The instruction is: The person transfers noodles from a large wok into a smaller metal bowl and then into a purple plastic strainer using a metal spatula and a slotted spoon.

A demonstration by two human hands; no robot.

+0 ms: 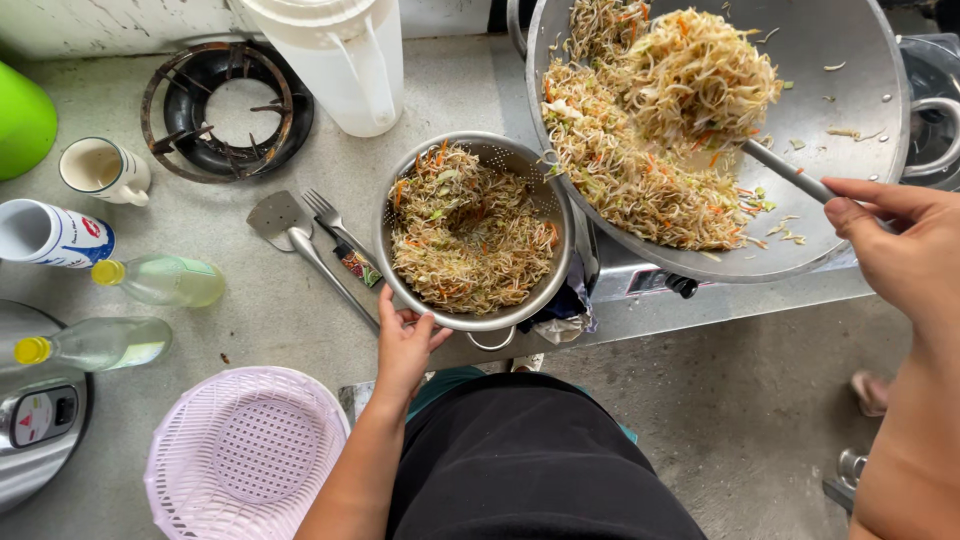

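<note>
Wok tilted on the stove, heaped with fried noodles, top edge cut off. Below-left, a steel colander half full of noodles. Left hand grips the colander's near rim. Right hand closes around a ladle handle; the ladle's bowl is buried in noodles.

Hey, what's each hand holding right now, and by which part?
Left hand grips the metal colander of noodles by its near rim. Right hand holds a metal utensil by its handle end.
</note>
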